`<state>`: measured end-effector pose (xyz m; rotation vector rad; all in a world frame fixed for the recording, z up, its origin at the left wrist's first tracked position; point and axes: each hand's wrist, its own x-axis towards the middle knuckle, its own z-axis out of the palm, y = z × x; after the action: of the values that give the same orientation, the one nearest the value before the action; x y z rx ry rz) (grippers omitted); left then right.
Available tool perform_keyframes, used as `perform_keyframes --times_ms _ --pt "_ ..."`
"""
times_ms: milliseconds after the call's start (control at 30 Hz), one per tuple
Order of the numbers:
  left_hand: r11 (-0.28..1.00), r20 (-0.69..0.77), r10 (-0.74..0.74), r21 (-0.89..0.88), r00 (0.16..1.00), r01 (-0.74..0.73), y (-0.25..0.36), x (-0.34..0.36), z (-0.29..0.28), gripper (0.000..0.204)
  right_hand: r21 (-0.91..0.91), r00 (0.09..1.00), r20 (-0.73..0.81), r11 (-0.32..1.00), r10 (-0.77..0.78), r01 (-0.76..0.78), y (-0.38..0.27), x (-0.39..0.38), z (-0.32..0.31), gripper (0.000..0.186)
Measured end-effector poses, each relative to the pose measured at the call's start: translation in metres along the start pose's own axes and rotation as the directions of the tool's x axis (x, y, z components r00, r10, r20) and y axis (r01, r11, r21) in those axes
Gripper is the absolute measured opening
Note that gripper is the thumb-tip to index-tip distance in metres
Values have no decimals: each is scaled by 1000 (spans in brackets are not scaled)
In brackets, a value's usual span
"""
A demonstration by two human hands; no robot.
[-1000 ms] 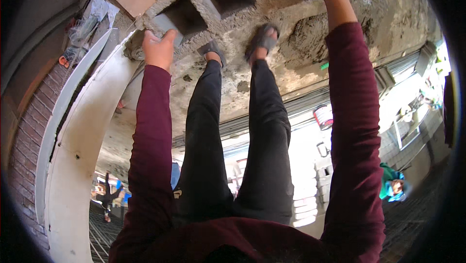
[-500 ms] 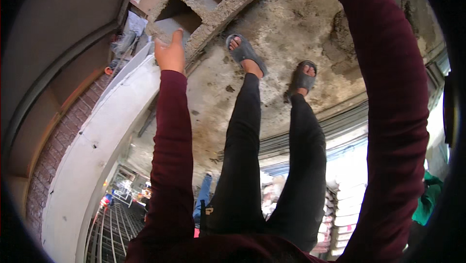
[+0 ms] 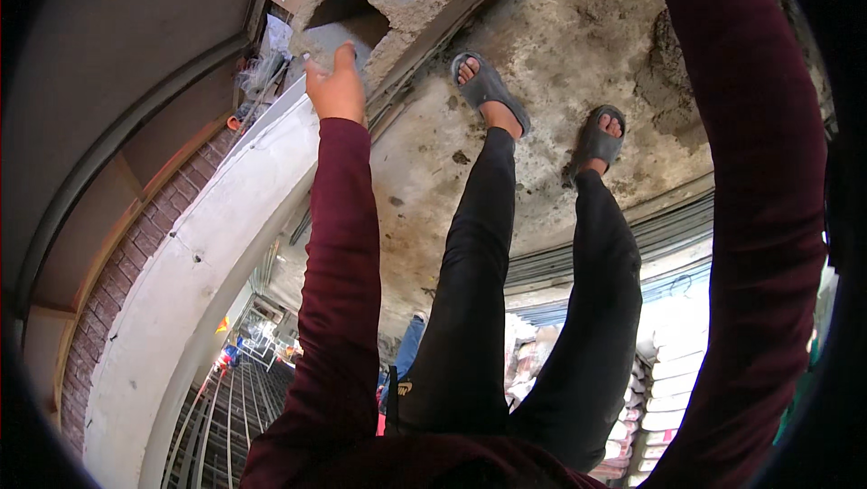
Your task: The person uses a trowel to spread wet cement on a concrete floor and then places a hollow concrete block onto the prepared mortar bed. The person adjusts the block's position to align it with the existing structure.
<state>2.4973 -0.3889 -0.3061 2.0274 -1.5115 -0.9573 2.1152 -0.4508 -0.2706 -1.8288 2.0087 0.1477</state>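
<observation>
A rough grey hollow concrete block (image 3: 424, 15) lies at the top of the head view, with two dark openings showing and its far part cut off by the frame. At its near end is my left hand (image 3: 339, 90), the thumb raised at the nearer opening and the fingers around the end wall. The fingertips are partly hidden by the hand itself. My right arm, in a dark red sleeve, reaches up along the right side. Its hand lies beyond the upper edge, so what it holds does not show.
My sandalled feet (image 3: 488, 87) stand on stained concrete floor (image 3: 560, 37). A white ledge (image 3: 208, 245) runs along the left, beside a brick strip and clear plastic wrapping (image 3: 262, 74). Metal bars (image 3: 226, 408) lie lower left; stacked bags (image 3: 668, 399) are at lower right.
The view has shifted, so the block, feet and ledge appear farther right. My left hand keeps about the same place at the block's end. My right hand stays out of frame.
</observation>
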Motion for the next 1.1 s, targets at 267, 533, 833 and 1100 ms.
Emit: perform_keyframes --times_ms 267,533,833,1100 --pt "999 -83 -17 -47 996 13 3 -5 7 37 2 998 51 999 45 -45 2 1 -1 36" --pt "973 -20 -103 205 994 105 15 -4 -11 73 -577 854 205 646 -477 500 19 32 34 24" --pt "960 99 -171 240 980 144 36 -9 -18 63 101 984 166 992 63 -80 9 -4 0 43" --pt "946 241 -292 214 925 243 28 -1 -15 63 434 950 235 853 205 -291 -2 -14 -21 46"
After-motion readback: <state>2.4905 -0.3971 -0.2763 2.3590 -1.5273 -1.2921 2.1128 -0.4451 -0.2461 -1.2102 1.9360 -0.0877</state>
